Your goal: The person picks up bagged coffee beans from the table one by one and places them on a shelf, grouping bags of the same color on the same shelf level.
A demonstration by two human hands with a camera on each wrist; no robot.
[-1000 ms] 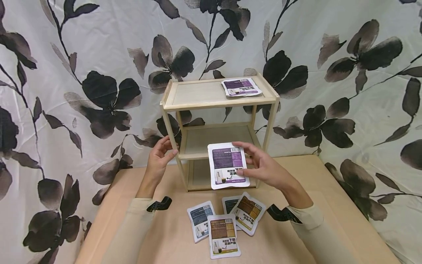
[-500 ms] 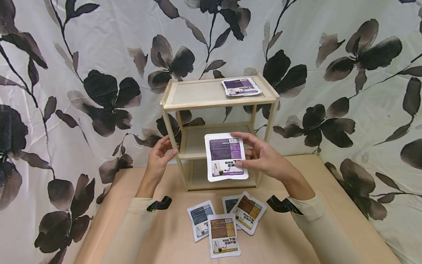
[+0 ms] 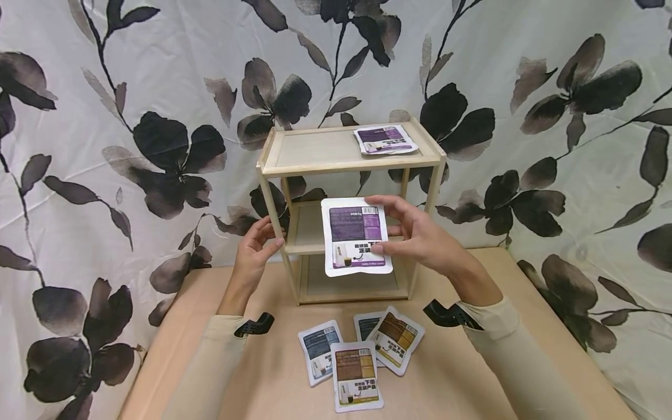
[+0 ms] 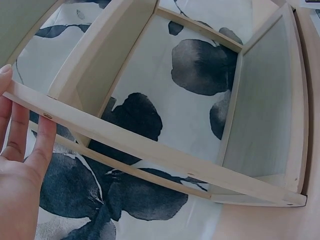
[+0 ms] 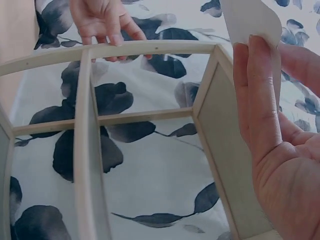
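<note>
My right hand (image 3: 433, 248) pinches a flat purple-and-white sachet (image 3: 346, 230) by its right edge, thumb on the printed side and fingers behind. The sachet is held up in front of the middle level of a small wooden shelf (image 3: 346, 169). From the right wrist view, the plain white back of the sachet (image 5: 250, 20) shows above the fingers. At the left, my left hand (image 3: 249, 254) holds the shelf's front left post (image 3: 271, 204) between thumb and fingers. The left wrist view shows the post (image 4: 115, 132) running past those fingers (image 4: 45, 137).
More purple sachets (image 3: 387, 139) lie stacked at the right of the shelf's top board (image 3: 315, 149). On the table (image 3: 451, 373) before the shelf are blue sachets (image 3: 320, 350) and brown-and-yellow ones (image 3: 357, 376), some overlapping. A floral cloth (image 3: 184, 58) hangs behind.
My right hand has raised the purple sachet and shifted it slightly left, from near the lower level up to the middle one. My left hand stays on the post.
</note>
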